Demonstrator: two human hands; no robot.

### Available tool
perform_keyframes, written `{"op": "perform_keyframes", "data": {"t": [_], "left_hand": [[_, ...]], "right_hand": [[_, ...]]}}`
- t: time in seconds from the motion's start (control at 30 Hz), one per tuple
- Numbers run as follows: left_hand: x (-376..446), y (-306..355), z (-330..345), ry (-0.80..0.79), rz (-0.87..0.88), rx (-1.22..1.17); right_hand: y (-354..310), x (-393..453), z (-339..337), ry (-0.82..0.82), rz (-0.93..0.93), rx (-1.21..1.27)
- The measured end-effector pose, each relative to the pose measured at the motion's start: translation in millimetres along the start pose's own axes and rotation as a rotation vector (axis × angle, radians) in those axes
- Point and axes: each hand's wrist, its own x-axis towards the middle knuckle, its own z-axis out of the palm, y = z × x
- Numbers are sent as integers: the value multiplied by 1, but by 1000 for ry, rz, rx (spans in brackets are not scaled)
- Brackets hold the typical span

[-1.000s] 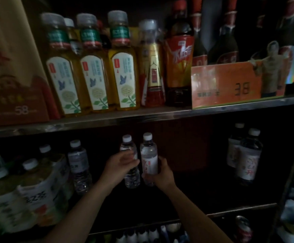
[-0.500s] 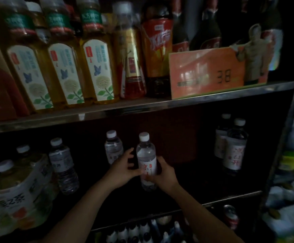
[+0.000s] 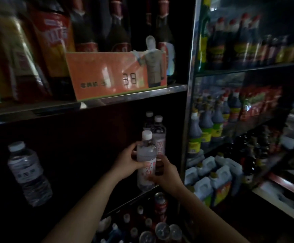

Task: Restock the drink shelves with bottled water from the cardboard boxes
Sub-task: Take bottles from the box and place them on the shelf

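here both hands' fingers (image 3: 134,153) grip the water bottle (image 3: 146,160).

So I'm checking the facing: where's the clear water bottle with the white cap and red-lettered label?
In the head view the clear water bottle is at the middle shelf's right end, held between left hand and right hand, just before two matching bottles.

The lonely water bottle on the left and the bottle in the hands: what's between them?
Nothing: in the head view, only dark bare shelf separates the lone bottle from the held bottle.

Orange price sign (image 3: 115,74), sauce bottles (image 3: 213,123)
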Motion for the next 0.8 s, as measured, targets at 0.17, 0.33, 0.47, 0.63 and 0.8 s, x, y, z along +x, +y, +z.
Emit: {"op": "perform_keyframes", "data": {"t": [0.17,0.33,0.47,0.63,0.8], "left_hand": [[25,5,45,113,42,5],[43,3,73,210,68,38],[55,1,88,260,52,39],[66,-1,103,349,46,42],[62,-5,101,325,-24,29]], "right_hand": [[19,-2,-17,221,34,-67],[24,-5,-22,342,2,-193],[21,3,-29,375,33,-290],[18,11,-31,399,74,-365],[16,10,-29,412,101,-347]]}}
